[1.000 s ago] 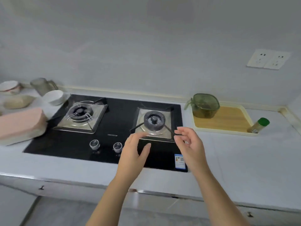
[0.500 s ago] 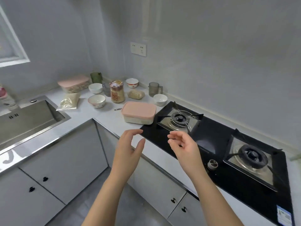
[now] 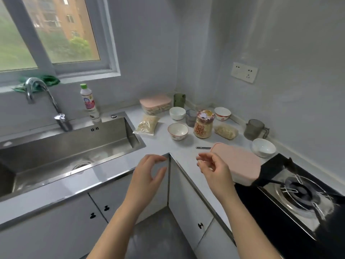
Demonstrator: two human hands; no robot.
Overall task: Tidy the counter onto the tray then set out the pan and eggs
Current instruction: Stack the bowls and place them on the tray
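Since half a second ago my view has swung further left, so the sink (image 3: 71, 146) and window (image 3: 56, 34) now fill the left side and only one burner of the gas hob (image 3: 298, 193) shows at the right edge. I have both hands raised over the inner corner of the counter (image 3: 168, 144), apart from each other and holding nothing: the left hand (image 3: 147, 176) has its fingers loosely curled with thumb and fingers spread, and the right hand (image 3: 214, 169) is half-curled beside it. Clutter sits beyond them in the corner: a pink-lidded container (image 3: 237, 163) lies just past the right hand, touching the hob's edge, with a thin utensil (image 3: 202, 147) beside it. Farther back I see a patterned bowl (image 3: 177, 131), a labelled jar (image 3: 203, 124), two bags of grain (image 3: 147, 124), white bowls (image 3: 263, 147), a grey mug (image 3: 254, 129) and a second pink-lidded box (image 3: 155, 103). All are out of reach of either hand for now.
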